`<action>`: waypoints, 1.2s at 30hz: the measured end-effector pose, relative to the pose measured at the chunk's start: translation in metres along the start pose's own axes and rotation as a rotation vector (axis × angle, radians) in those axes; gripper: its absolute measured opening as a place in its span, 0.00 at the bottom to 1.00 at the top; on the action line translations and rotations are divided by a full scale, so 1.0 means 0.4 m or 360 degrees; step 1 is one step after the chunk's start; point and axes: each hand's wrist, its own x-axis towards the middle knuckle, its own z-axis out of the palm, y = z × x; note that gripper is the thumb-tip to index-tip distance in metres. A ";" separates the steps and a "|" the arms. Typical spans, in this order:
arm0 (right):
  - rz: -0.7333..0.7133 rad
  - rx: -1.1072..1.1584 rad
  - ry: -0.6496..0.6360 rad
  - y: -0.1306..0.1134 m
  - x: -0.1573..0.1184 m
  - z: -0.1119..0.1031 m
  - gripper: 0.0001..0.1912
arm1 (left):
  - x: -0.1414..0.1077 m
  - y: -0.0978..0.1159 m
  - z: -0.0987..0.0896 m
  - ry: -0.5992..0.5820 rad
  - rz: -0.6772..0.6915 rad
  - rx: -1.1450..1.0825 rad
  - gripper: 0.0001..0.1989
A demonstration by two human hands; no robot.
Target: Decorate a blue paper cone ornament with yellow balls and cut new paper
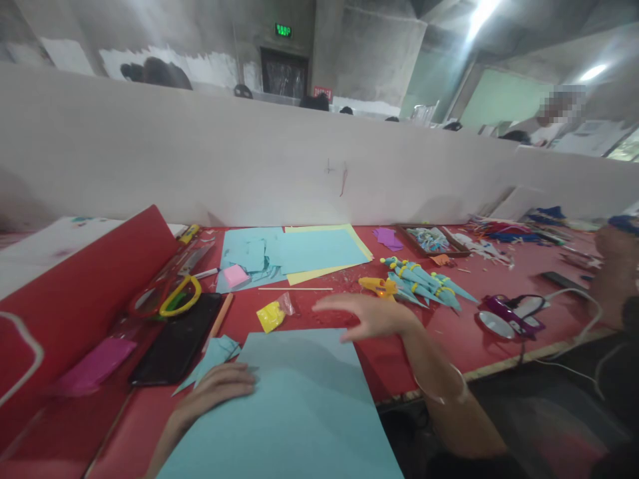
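A large light-blue sheet of paper (pixel 294 406) lies in front of me and reaches over the table's near edge. My left hand (pixel 224 386) rests on its left edge, fingers stretched out flat. Just beyond that hand is a folded light-blue paper piece (pixel 217 356) with a pointed end. Above the sheet's far right corner hovers my right hand (pixel 372 314), its thumb and fingers apart with nothing between them. Right behind it is an orange glue gun (pixel 379 287). Several blue paper cones with yellow trim (pixel 424 279) lie beside the glue gun.
A black phone (pixel 177 342), yellow-handled scissors (pixel 180 296) and a pink packet (pixel 94 366) lie left. A yellow packet (pixel 271 316), thin stick (pixel 294 289) and blue sheets (pixel 324 249) lie beyond. Right are a tray (pixel 432 239), a purple device (pixel 514 316) and another person's arm (pixel 612 273).
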 end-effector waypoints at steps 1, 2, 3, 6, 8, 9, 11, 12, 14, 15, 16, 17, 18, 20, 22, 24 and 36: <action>0.0050 0.0041 0.0017 -0.015 -0.045 0.022 0.31 | 0.002 -0.001 0.004 -0.0011 0.0007 -0.0065 0.20; 0.0130 0.0079 0.0032 -0.028 -0.085 0.049 0.31 | 0.004 -0.003 0.008 -0.0021 0.0009 -0.0141 0.20; 0.0215 0.0109 0.0045 -0.038 -0.121 0.078 0.32 | 0.004 -0.006 0.011 -0.0034 0.0005 -0.0190 0.20; 0.0437 0.0111 0.0016 -0.055 -0.198 0.170 0.42 | 0.004 -0.013 0.021 -0.0069 -0.0027 -0.0196 0.19; 0.0526 0.0005 0.0038 -0.059 -0.226 0.224 0.45 | 0.003 -0.009 0.026 -0.0093 -0.0049 -0.0197 0.18; 0.0550 -0.0063 0.0084 -0.060 -0.234 0.246 0.44 | 0.003 -0.004 0.028 -0.0099 -0.0056 -0.0208 0.18; 0.0539 -0.0183 0.0205 -0.058 -0.236 0.280 0.37 | 0.003 0.012 0.030 -0.0095 -0.0046 -0.0248 0.17; 0.0499 -0.0223 0.0261 -0.054 -0.232 0.292 0.32 | 0.004 0.020 0.031 -0.0087 -0.0038 -0.0269 0.16; 0.0365 -0.0266 0.0349 -0.038 -0.219 0.309 0.24 | 0.005 0.033 0.031 -0.0080 -0.0037 -0.0296 0.15; 0.0297 -0.0281 0.0379 -0.026 -0.211 0.314 0.21 | 0.005 0.037 0.032 -0.0082 -0.0043 -0.0297 0.15; 0.0237 -0.0298 0.0400 -0.012 -0.204 0.318 0.19 | 0.004 0.037 0.032 -0.0087 -0.0047 -0.0291 0.15; 0.0195 -0.0317 0.0406 0.003 -0.198 0.321 0.19 | 0.002 0.035 0.033 -0.0095 -0.0046 -0.0281 0.15; 0.0163 -0.0335 0.0405 0.018 -0.193 0.323 0.18 | -0.001 0.031 0.035 -0.0103 -0.0034 -0.0268 0.15; 0.0119 -0.0342 0.0376 0.045 -0.188 0.323 0.17 | -0.010 0.024 0.036 -0.0120 0.0026 -0.0229 0.14; 0.0136 -0.0323 0.0341 0.062 -0.189 0.321 0.16 | -0.021 0.025 0.033 -0.0181 0.0105 -0.0163 0.14; 0.0196 -0.0281 0.0317 0.070 -0.196 0.318 0.15 | -0.030 0.039 0.026 -0.0306 0.0170 -0.0077 0.18; 0.0263 0.0523 0.0279 0.038 -0.229 0.262 0.16 | -0.044 0.106 0.013 -0.0825 0.0058 -0.0153 0.19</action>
